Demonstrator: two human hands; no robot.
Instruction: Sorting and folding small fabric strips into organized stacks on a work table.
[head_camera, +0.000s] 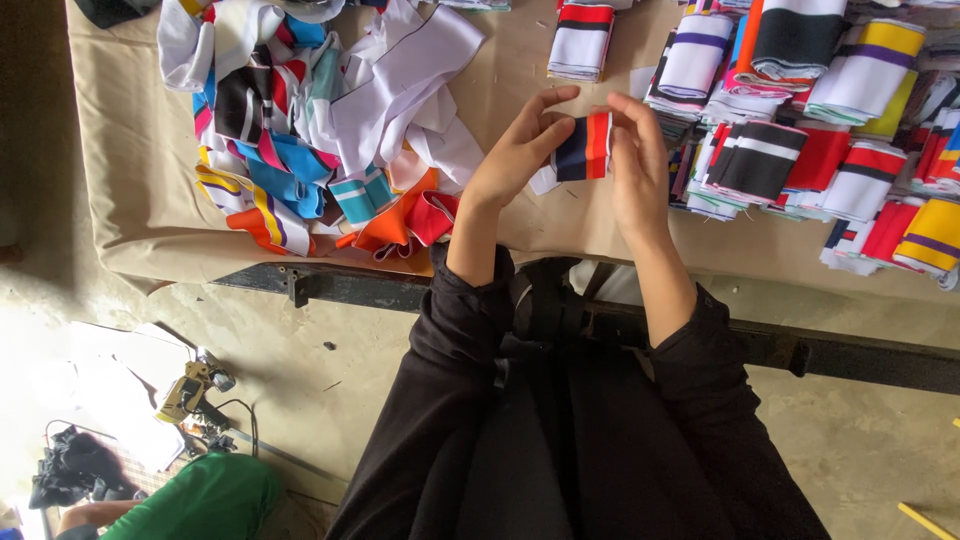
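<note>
A loose heap of striped cloth bands (310, 130) lies on the left of the desk (130, 190). At the middle, the left hand (520, 150) and right hand (637, 165) hold a folded navy, orange and white band (583, 148) above the desk, fingers closed on its two ends. Folded stacks (800, 130) fill the right.
</note>
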